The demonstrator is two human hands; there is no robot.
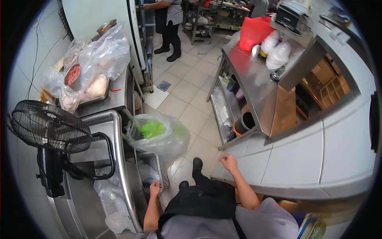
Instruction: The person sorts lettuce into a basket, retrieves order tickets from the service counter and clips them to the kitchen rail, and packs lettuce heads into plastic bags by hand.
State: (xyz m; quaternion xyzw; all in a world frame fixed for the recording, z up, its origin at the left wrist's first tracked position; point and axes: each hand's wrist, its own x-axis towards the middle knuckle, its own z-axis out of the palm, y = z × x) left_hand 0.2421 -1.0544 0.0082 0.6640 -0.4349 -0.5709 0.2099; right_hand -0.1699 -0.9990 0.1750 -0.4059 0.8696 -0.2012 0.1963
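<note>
My left hand (155, 188) is low beside a grey plastic tub (160, 175), with its fingers curled near the rim. Whether it grips the rim or something small I cannot make out. Clear plastic shows inside the tub. My right hand (228, 162) hangs in the air over the floor, close to the white tiled ledge (254, 159). Its fingers are drawn together, and nothing shows in them. Ahead of my left hand stands a large clear plastic bag (175, 137) with bright green bags (152, 129) in its mouth.
A black fan (49, 127) stands over the steel sink (119, 131) at left. Beyond it, a steel table bears plastic-wrapped food and a metal pot of meat (73, 75). At right is a steel counter (254, 71) with a red bag (254, 32). Another person (170, 24) stands ahead.
</note>
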